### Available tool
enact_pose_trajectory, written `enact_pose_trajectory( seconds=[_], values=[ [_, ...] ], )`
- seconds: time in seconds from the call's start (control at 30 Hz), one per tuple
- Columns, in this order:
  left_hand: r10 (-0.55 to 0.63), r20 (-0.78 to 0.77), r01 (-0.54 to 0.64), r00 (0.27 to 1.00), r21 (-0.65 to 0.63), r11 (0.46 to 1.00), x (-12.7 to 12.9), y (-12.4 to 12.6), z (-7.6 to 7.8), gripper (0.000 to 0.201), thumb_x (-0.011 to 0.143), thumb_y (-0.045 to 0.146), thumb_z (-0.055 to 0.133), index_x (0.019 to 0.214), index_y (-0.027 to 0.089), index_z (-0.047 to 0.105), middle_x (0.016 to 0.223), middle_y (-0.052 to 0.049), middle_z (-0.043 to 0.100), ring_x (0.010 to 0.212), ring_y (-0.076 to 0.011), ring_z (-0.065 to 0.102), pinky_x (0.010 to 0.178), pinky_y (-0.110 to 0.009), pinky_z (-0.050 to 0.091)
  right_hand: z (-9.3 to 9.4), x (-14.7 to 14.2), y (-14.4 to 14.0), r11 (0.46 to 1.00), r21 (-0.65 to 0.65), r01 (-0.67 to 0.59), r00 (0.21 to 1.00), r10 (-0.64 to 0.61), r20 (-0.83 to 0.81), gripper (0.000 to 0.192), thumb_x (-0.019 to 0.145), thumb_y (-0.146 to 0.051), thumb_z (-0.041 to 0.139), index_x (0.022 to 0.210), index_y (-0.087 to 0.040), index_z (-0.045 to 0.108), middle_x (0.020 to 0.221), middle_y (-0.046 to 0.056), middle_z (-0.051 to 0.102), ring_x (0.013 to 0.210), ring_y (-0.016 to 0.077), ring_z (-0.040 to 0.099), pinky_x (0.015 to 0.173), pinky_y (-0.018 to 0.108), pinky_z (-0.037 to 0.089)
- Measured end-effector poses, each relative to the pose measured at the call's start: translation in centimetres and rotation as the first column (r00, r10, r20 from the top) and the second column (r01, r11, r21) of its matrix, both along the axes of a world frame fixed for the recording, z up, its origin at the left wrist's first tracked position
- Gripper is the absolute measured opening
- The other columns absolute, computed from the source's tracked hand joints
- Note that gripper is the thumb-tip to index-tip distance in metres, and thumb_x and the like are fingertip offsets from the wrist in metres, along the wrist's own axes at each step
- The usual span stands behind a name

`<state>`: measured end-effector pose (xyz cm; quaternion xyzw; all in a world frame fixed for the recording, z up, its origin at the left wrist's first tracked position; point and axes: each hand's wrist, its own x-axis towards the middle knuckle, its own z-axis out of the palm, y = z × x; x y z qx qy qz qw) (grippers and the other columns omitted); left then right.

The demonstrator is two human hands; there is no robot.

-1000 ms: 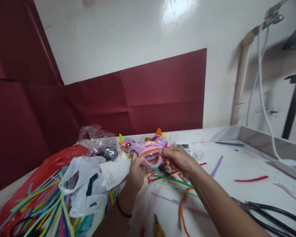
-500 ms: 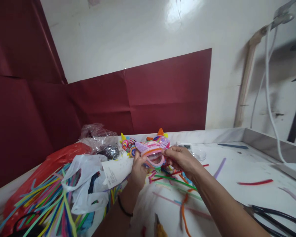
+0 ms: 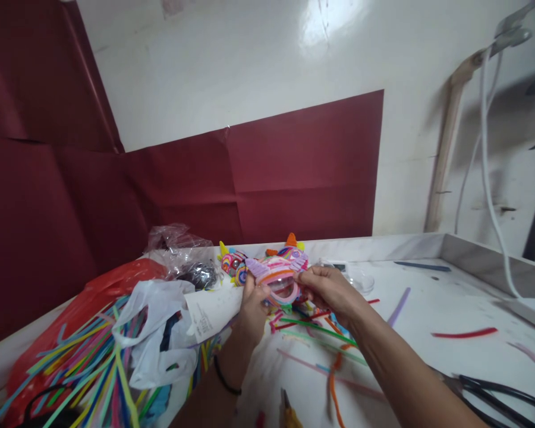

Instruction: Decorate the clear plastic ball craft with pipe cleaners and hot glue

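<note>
Between my hands is a pipe-cleaner craft (image 3: 274,265) with pink and orange bands, lilac pointed side pieces and a pink loop round a clear window. My left hand (image 3: 252,306) grips its left edge, fingers closed. On the opposite edge, my right hand (image 3: 323,285) pinches it with thumb and fingers. Right behind it sit more colourful pipe-cleaner figures, one with a yellow point (image 3: 230,261) and one with an orange point (image 3: 291,240). Loose green pipe cleaners (image 3: 318,330) and an orange pipe cleaner (image 3: 333,380) lie below my hands.
Left, a red plastic bag (image 3: 87,291), many pipe cleaners (image 3: 102,356), a white plastic bag (image 3: 154,309) and a printed paper (image 3: 211,312). Black-handled scissors (image 3: 494,389) lie at front right, a yellow-handled tool (image 3: 289,413) at front. Raised edges (image 3: 410,246) border the table.
The view has shifted very slightly. Both hands keep the same hold on the craft, which stays in nearly the same place and tilt.
</note>
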<state>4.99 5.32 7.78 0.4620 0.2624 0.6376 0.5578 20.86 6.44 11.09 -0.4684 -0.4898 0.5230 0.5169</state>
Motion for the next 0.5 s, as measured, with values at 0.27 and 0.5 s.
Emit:
enact_pose_trajectory(
  seconds=[0.27,0.5],
  values=[
    [0.106,-0.048,-0.103,0.993,0.06,0.993,0.57,-0.67,0.82,0.06,0.075,0.026,0.071,0.133,0.026,0.055,0.114,-0.007,0.072,0.109,-0.0273,0.067,0.097,-0.037,0.051,0.24,-0.23,-0.36,1.0,0.0,0.02,1.0,-0.02,0.021,0.029,0.069,-0.027,0.067,0.046,-0.021,0.049,0.036,-0.005,0.05,0.032,0.0051,0.032,0.038,0.021,0.018],
    [0.182,-0.071,-0.177,0.981,0.073,0.981,0.77,-0.68,0.89,0.061,0.075,0.028,0.077,0.132,0.026,0.055,0.116,-0.008,0.071,0.114,-0.0295,0.065,0.104,-0.043,0.049,-0.13,-0.78,-0.04,0.998,0.001,0.055,0.998,-0.055,0.042,0.034,0.069,-0.026,0.068,0.044,-0.021,0.046,0.032,-0.006,0.045,0.031,0.0049,0.027,0.036,0.022,0.016]
  ],
)
